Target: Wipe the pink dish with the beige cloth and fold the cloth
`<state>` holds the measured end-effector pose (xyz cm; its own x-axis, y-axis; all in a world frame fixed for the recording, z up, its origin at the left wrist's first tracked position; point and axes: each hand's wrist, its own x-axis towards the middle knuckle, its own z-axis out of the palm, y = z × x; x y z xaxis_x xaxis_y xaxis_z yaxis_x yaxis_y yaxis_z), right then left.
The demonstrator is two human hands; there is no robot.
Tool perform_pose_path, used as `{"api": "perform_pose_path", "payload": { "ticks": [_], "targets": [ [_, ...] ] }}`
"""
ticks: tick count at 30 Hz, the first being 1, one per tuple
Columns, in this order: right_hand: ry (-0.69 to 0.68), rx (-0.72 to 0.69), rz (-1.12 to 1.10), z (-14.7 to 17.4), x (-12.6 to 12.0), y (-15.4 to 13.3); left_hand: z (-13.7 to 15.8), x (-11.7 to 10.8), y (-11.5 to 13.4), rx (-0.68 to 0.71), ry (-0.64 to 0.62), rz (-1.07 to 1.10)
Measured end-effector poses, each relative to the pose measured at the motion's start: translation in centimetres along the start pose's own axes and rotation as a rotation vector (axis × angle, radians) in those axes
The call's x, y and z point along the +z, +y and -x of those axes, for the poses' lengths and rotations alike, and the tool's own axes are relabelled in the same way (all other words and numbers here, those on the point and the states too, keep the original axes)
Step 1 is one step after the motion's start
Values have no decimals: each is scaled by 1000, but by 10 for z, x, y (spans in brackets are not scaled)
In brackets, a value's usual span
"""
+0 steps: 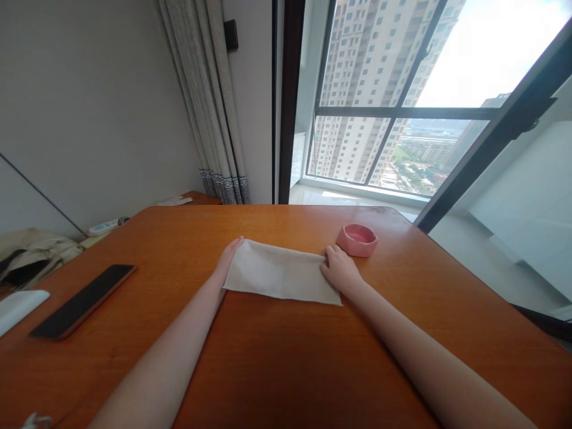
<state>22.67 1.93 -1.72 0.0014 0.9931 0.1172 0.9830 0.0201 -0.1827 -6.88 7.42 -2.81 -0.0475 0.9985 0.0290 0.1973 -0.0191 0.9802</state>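
Note:
A cream-white cloth (279, 271) forms a long flat rectangle across the middle of the wooden table (286, 363). At its left end, my left hand (229, 257) grips the edge, with most of the fingers hidden behind the fabric. My right hand (342, 268) has its fingers curled over the cloth's upper right corner. Just beyond that hand sits a pink faceted bowl (357, 240), very close to the knuckles. Between the two hands the cloth is stretched fairly smooth, and its lower right corner points toward me.
On the left of the table lies a long black flat object (84, 301), beside a white rounded item (20, 310). A beige fabric bundle (40, 253) and a white power strip (107, 226) are at the left edge. Behind the table hang curtains (205, 101) next to a window.

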Motion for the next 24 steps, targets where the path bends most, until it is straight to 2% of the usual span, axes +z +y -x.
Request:
{"api": "perform_pose_path", "payload": {
  "ticks": [3, 5, 7, 9, 13, 15, 18, 21, 24],
  "targets": [
    [166, -69, 9, 1, 8, -2, -1, 2, -2, -50, -4, 8],
    [163, -155, -23, 5, 12, -7, 2, 5, 2, -96, -62, 64],
    [85, -229, -54, 7, 17, -11, 6, 5, 7, -123, -121, 80],
    [19, -260, -63, 9, 21, -13, 11, -1, 12, -93, -150, -68],
    [20, -239, -49, 6, 26, -13, 16, -15, 10, 89, -217, -537],
    [31, -229, -50, 5, 27, -12, 15, -17, 5, 139, -167, -672],
    [53, -228, -51, 4, 28, -11, 13, -15, -1, 138, -46, -790],
    [74, -228, -54, 2, 28, -10, 14, -12, -1, 129, -52, -665],
    [88, -210, -71, 0, 29, -8, 17, -13, 4, 138, -192, -450]
  ]
}}
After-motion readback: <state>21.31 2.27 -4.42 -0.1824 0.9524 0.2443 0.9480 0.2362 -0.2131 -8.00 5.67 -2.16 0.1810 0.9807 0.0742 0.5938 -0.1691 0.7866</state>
